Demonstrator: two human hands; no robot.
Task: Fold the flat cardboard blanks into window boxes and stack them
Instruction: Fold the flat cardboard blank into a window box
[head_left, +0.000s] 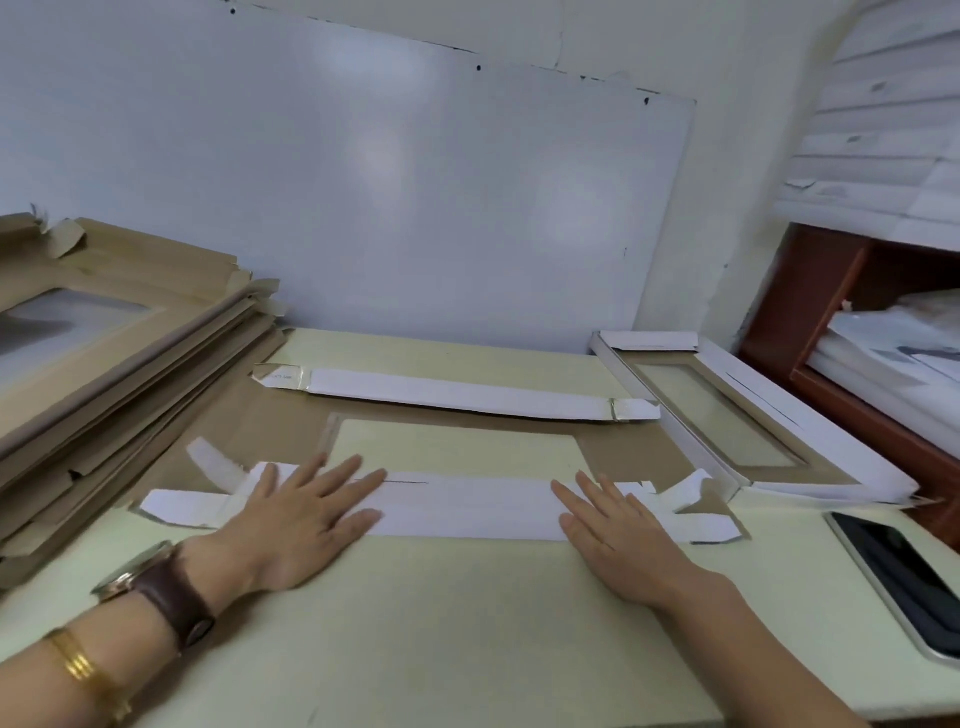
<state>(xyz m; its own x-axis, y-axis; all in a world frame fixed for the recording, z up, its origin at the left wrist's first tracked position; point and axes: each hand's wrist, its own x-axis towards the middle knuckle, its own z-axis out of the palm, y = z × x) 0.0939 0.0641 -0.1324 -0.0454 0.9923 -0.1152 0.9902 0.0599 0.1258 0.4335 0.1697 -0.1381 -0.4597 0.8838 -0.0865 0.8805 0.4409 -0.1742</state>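
Both hands lie flat with fingers straight, pressing the white near flap (478, 506) of the blank (291, 421) onto the worktop (415, 623) — our left hand (306, 514) at its left end, our right hand (613, 525) at its right. The flap's long axis runs left to right across us, so we judge neither hand nearer — each serves its own end.

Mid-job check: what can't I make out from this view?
Head view only.
Stack of brown flat cardboard blanks: cut by left edge; count unreadable.
Black flat phone: cut by right edge.
White folded cardboard flap: parts covered by left hand and right hand.
White papers on wooden shelf: blurred.
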